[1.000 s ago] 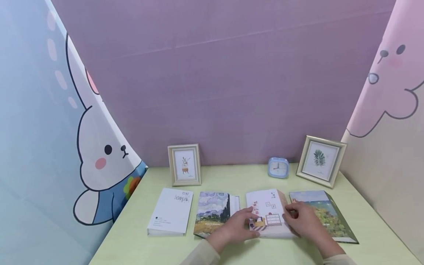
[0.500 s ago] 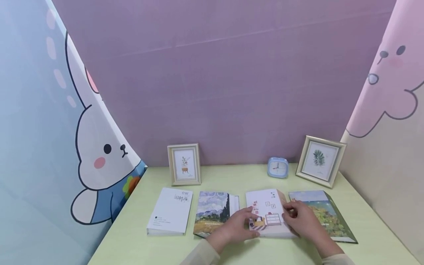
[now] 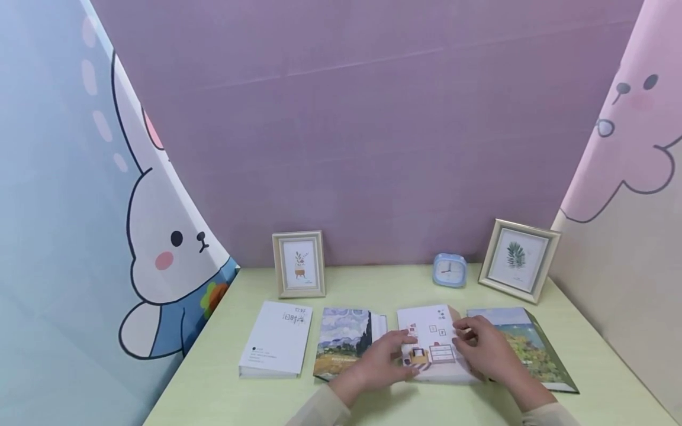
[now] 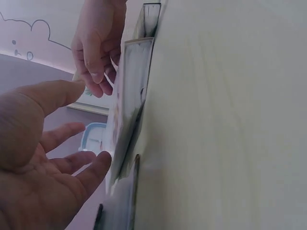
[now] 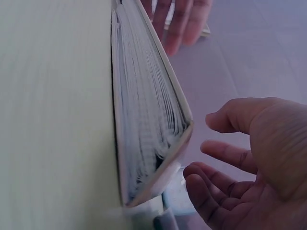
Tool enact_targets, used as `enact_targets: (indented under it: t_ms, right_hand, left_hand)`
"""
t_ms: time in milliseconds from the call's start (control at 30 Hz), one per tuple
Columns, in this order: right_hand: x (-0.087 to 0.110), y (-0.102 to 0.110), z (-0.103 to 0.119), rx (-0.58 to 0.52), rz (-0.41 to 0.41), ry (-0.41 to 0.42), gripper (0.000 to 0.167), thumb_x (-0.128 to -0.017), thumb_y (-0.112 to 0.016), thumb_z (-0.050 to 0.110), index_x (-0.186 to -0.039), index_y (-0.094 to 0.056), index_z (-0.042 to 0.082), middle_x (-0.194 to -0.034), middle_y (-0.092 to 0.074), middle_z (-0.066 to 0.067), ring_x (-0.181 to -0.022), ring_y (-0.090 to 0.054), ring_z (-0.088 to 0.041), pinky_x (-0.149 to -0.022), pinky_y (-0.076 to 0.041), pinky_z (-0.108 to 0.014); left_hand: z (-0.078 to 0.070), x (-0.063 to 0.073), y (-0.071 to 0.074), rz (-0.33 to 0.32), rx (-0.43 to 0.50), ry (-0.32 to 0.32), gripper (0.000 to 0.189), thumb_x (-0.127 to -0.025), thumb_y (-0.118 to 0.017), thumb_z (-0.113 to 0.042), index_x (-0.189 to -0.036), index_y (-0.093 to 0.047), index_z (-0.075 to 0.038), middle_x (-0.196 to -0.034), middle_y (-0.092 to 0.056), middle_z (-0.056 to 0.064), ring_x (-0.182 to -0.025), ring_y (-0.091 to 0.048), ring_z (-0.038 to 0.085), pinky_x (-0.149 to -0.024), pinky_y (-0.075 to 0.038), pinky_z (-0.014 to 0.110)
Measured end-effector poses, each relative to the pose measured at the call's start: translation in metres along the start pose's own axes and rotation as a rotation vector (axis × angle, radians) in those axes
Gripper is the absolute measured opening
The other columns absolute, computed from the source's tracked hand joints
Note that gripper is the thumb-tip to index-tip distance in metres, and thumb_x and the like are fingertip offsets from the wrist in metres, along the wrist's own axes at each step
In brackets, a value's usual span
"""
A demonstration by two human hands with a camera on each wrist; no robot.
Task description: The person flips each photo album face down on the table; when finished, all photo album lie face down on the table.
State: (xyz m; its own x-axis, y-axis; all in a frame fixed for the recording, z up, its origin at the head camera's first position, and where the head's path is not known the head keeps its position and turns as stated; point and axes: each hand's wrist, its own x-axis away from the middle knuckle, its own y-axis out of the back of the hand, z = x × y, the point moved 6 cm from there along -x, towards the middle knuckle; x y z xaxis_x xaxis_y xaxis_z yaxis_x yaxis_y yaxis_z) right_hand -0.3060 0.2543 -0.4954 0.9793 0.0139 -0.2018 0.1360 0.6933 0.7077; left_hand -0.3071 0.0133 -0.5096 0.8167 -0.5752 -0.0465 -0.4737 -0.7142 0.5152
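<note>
A thick white photo album with drawn furniture on its cover lies flat on the table between both hands. My left hand is by its left edge, fingers spread and partly over the cover. In the left wrist view the left hand's fingers are extended beside the album's cover. My right hand is at the album's right side, near the spine, with loosely bent fingers. The right wrist view shows the right hand apart from the album's spine corner, its page edges visible. Nothing is held in either hand.
Left of the hands lie a landscape-painting album and a plain white album. Another painted album lies partly behind the right hand. Two picture frames and a blue alarm clock stand along the back.
The right hand's fingers have loosened and lifted slightly from the album's spine. The left hand's fingers have spread a little. The album stays in place while the head view shifts slightly.
</note>
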Motion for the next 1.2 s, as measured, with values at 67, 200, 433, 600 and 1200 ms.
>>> enact_targets:
  t_ms: [67, 200, 433, 600, 1200]
  right_hand:
    - [-0.001, 0.001, 0.004, -0.009, 0.001, 0.021, 0.028, -0.091, -0.080, 0.011, -0.117, -0.073, 0.003, -0.109, -0.066, -0.006, -0.092, -0.067, -0.019, -0.072, -0.059, -0.035]
    - [-0.003, 0.001, 0.010, -0.008, 0.006, 0.040, 0.025, -0.093, -0.079, 0.012, -0.117, -0.074, 0.007, -0.110, -0.067, -0.005, -0.094, -0.066, -0.018, -0.072, -0.058, -0.032]
    - [-0.008, -0.005, 0.024, -0.062, 0.066, 0.057, 0.027, -0.097, -0.076, 0.016, -0.123, -0.072, 0.008, -0.118, -0.066, -0.008, -0.097, -0.064, -0.019, -0.072, -0.058, -0.030]
    - [-0.014, -0.009, 0.031, -0.066, 0.052, 0.066, 0.027, -0.097, -0.076, 0.016, -0.123, -0.072, 0.009, -0.120, -0.067, -0.007, -0.099, -0.066, -0.019, -0.077, -0.059, -0.032]
    - [-0.023, -0.039, 0.055, -0.205, 0.092, 0.105, 0.038, -0.092, -0.080, 0.009, -0.127, -0.068, 0.005, -0.125, -0.065, -0.015, -0.109, -0.067, -0.032, -0.091, -0.061, -0.043]
  left_hand:
    - [-0.002, 0.001, 0.003, -0.013, 0.045, -0.023, 0.058, -0.090, -0.083, -0.015, -0.143, -0.061, -0.014, -0.162, -0.042, 0.011, -0.136, -0.055, 0.032, -0.109, -0.051, 0.034]
    - [-0.005, 0.005, 0.012, -0.056, 0.109, -0.056, 0.052, -0.093, -0.079, -0.014, -0.141, -0.062, -0.012, -0.158, -0.046, 0.010, -0.140, -0.050, 0.030, -0.110, -0.050, 0.036]
    - [-0.005, 0.014, 0.028, -0.110, 0.126, -0.079, 0.047, -0.097, -0.075, -0.020, -0.142, -0.062, -0.015, -0.154, -0.051, 0.007, -0.142, -0.048, 0.026, -0.113, -0.048, 0.039]
    - [-0.003, 0.021, 0.041, -0.138, 0.119, -0.087, 0.048, -0.100, -0.073, -0.022, -0.145, -0.059, -0.016, -0.156, -0.048, 0.009, -0.142, -0.048, 0.033, -0.115, -0.045, 0.041]
    - [0.025, 0.046, 0.079, -0.228, 0.143, -0.021, 0.053, -0.101, -0.070, -0.027, -0.151, -0.053, -0.019, -0.159, -0.045, 0.008, -0.144, -0.044, 0.044, -0.118, -0.040, 0.054]
